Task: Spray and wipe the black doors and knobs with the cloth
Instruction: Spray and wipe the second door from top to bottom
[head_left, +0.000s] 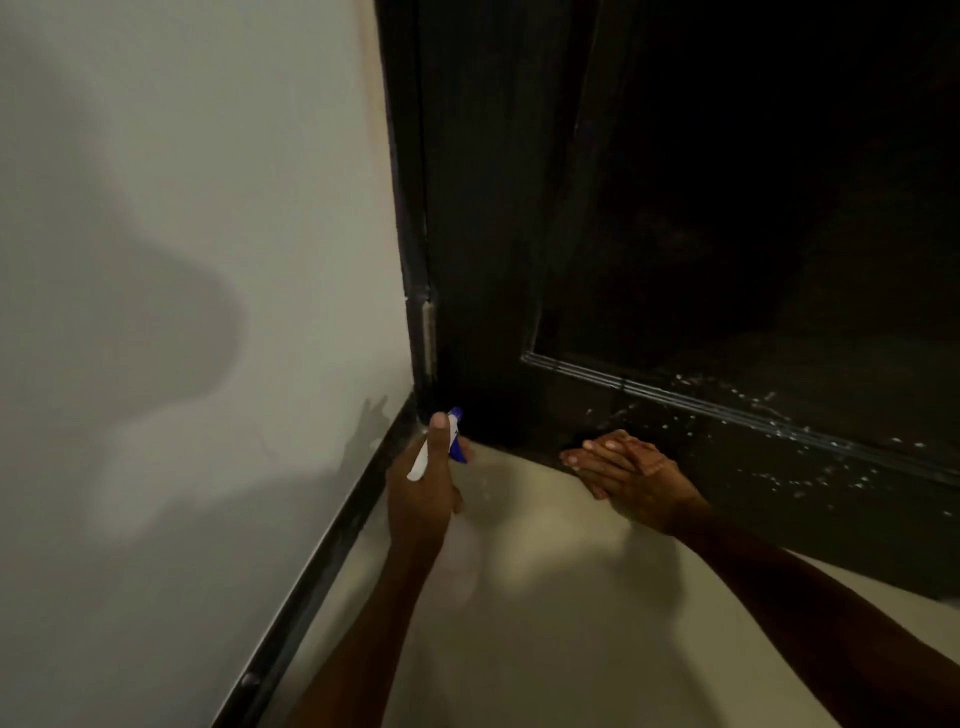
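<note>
A tall black door (675, 208) fills the upper right, its surface matte and dark with a faint wood grain, and a recessed panel is framed by a narrow ridged moulding (727, 402) that runs slantwise across the lower part. Fine white droplets and streaks of spray (769, 431) speckle the moulding and the flat bottom rail beneath it, thickest toward the right. At the door's left edge a pale, slim hinge (429, 332) sits in the gap against the black frame (408, 208). The left hand (426, 483) is low near the foot of the frame, fingers curled round a spray bottle (441, 441) whose visible part is a smooth white plastic head with a blue nozzle tip pointing at the door's bottom corner; the thumb lies straight along the top of it. The right hand (623, 467) is laid flat with straight fingers close together, pressing against the door's bottom rail just above the floor, gripping nothing that can be seen; a cloth cannot be made out under it. The two hands are near each other but apart. To the left stands a plain, smooth off-white wall (182, 260) carrying broad soft shadows, and a glossy black skirting strip (311, 582) runs along its base down to the door frame. The floor (545, 623) is a pale cream, smooth and slightly glossy surface, with both bare forearms reaching over it.
</note>
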